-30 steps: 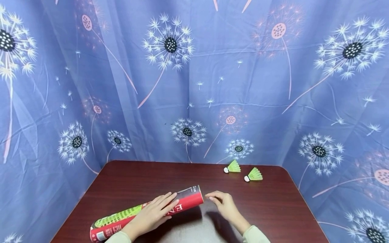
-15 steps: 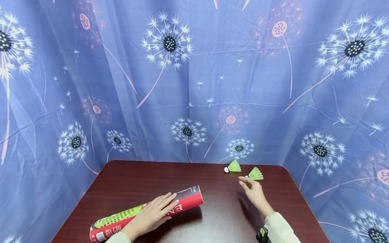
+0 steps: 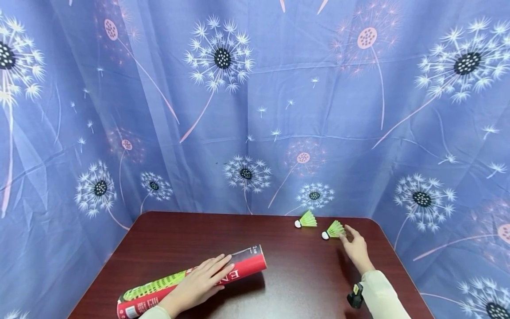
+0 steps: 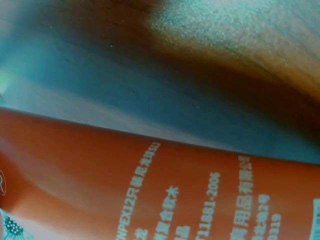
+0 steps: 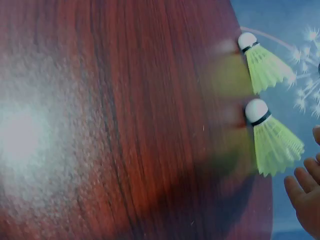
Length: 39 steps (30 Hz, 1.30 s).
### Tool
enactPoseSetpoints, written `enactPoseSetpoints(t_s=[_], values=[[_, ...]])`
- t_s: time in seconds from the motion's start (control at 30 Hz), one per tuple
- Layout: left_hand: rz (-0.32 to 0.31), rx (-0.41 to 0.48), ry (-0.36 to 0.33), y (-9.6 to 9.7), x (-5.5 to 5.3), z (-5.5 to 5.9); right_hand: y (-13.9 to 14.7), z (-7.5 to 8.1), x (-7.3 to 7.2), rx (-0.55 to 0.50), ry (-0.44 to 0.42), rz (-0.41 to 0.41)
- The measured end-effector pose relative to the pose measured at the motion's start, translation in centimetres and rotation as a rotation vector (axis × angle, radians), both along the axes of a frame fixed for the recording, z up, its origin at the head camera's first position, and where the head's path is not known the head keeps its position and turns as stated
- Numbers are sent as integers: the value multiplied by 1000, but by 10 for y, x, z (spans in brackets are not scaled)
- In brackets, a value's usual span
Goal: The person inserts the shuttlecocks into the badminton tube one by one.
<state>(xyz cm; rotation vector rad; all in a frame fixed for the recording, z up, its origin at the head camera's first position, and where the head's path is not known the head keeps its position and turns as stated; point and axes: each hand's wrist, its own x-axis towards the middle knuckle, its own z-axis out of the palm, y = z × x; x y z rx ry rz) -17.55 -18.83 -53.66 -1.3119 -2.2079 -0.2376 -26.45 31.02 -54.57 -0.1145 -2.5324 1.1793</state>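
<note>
A long red shuttlecock tube [image 3: 244, 268] with black and green printing lies slantwise at the front left, its right end apparently raised above its shadow. My left hand [image 3: 199, 283] grips it round the middle, fingers across the top. The left wrist view shows the tube's printed wall [image 4: 150, 185], but not the fingers. At the back right, two yellow-green shuttlecocks with white heads rest on their sides. My right hand [image 3: 356, 249] is at the skirt of the nearer shuttlecock [image 3: 334, 230], thumb and fingers apart. In the right wrist view, its fingers [image 5: 295, 187] stand just off that skirt.
The other shuttlecock [image 3: 307, 219] lies a little to the left and farther back, close to the rear edge of the dark red wooden table [image 3: 291, 252]. A blue dandelion-print curtain [image 3: 279, 110] hangs behind the table and at both sides.
My right hand has moved from the tube's right end rightward and back, past the nearer shuttlecock's head to its skirt side. The left hand and the tube have stayed put.
</note>
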Motion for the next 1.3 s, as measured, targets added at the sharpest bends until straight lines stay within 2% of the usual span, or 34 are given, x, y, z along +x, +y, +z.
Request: enactPoseSetpoints(t_s=[0.17,0.33,0.57,0.8,1.07,1.3], values=[[4,-4,-4,0,0,-2,7,-4,-3,-3,-92,21],[17,-15,-10,0,1,-2,7,-8,-3,2,-124,21],[0,7,-9,-1,1,-2,3,-16,1,19,-72,-46],[-5,16,5,1,2,-2,0,-21,4,4,-64,-113],[-4,14,-1,1,2,-1,0,-19,10,3,-17,-130],[-4,15,4,3,3,-1,-4,-16,17,3,-28,-124]])
